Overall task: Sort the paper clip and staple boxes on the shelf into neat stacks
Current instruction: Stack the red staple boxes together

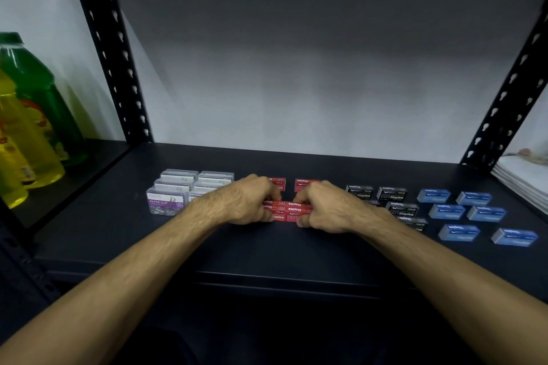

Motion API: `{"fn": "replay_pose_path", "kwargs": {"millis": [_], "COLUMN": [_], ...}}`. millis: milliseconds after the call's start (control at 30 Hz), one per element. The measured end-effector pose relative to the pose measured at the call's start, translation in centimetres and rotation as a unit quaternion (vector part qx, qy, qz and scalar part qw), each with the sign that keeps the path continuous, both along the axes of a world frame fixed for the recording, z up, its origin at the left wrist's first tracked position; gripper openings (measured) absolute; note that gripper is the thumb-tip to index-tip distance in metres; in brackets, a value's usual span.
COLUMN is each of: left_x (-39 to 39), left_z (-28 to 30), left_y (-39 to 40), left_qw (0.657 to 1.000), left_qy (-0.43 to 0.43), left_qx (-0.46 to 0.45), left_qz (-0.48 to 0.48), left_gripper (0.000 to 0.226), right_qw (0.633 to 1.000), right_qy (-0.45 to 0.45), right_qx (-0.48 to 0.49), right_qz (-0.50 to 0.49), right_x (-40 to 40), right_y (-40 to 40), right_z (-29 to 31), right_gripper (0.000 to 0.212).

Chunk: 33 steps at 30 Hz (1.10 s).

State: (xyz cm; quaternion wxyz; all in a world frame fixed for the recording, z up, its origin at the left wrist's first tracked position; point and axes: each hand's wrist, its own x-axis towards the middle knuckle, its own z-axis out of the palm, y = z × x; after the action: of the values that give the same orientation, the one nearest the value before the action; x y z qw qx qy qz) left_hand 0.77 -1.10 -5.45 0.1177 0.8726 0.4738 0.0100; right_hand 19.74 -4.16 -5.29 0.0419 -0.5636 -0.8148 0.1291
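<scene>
Shelf (267,252), dark metal, carries four box groups in a row. Clear paper clip boxes (178,192) stand at left; blue staple boxes (474,213) lie spread at right, black staple boxes (394,201) beside them. Red staple boxes (289,210) sit at centre. Left hand (246,201) and right hand (326,206), fingers curled, grip the front red boxes from opposite ends.

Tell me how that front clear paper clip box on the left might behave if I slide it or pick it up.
The paper clip box looks like hard clear plastic, so probably stiff and a bit slick on the dark shelf. Loose clips inside would likely shift and rattle. It stands fairly tall, so a high push might tip it.
</scene>
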Motion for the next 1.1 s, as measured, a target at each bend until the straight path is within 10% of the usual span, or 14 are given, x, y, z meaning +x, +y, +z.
{"fn": "replay_pose_path", "kwargs": {"millis": [267,500,1100], "left_x": [-0.5,-0.8,1.1], "left_z": [1.9,3.9,1.1], "left_y": [-0.7,2.2,6.1], "left_qw": [0.998,0.993,1.0], "left_qy": [-0.058,-0.088,-0.009], "left_qx": [0.033,0.064,0.015], "left_qz": [0.006,0.046,-0.01], "left_gripper": [0.059,0.035,0.016], "right_qw": [0.999,0.985,0.997], "right_qy": [-0.002,0.069,0.023], "right_qx": [0.019,0.139,-0.002], "right_qz": [-0.033,-0.077,-0.079], "right_x": [0.6,2.1,0.9], "right_y": [-0.1,1.7,5.3], "right_z": [0.8,2.1,0.9], "right_gripper": [0.043,0.028,0.026]}}
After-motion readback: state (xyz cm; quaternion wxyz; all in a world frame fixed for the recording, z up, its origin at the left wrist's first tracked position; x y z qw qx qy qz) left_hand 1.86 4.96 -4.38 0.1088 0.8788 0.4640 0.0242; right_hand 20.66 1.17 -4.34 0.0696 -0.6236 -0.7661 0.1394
